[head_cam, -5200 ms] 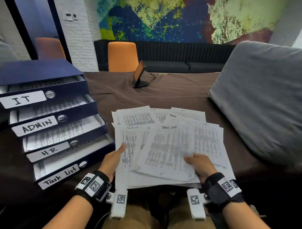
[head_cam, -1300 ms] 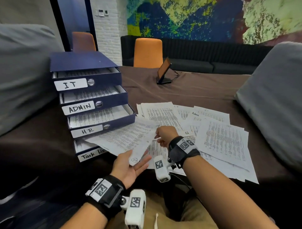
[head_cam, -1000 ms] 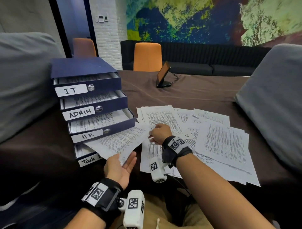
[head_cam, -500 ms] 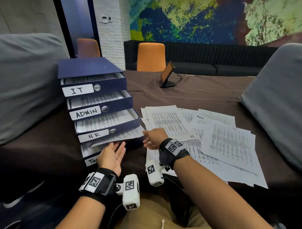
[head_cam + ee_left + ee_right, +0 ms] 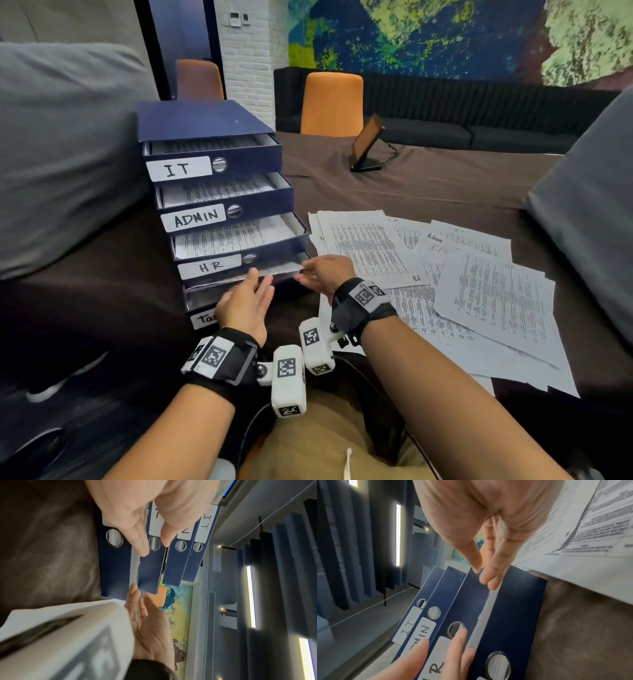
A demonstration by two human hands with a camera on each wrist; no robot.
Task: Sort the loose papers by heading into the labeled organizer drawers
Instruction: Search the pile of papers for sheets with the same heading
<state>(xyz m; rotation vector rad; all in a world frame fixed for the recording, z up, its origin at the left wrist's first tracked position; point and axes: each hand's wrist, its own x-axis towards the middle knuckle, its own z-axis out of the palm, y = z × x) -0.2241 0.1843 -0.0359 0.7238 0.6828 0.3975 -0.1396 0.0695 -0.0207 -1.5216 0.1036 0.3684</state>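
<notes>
Tan trousers fill bottom centre of head view, w/ black wrist straps and white tagged camera pods just above. Left hand [image 5: 247, 306], fingers straight and spread, rests flat vs. front of the bottom drawer [image 5: 202, 301], part-covering its label. Right hand [image 5: 325, 273] at mid-frame, thumb and fingertips [image 5: 489, 580] nearly together at the corner of a sheet [image 5: 274, 269] lying in that drawer, under the HR drawer [image 5: 239, 255]; can't tell if the grip actually pinches it. Navy organizer [image 5: 205, 118] stands left of centre on brown-covered surface [image 5: 445, 185], IT and ADMIN drawers above, all holding printed pages. Loose papers [image 5: 479, 291] fan out centre-right. Beyond: small tilted screen [image 5: 366, 140], orange chair [image 5: 331, 102], painted mural upper right.
</notes>
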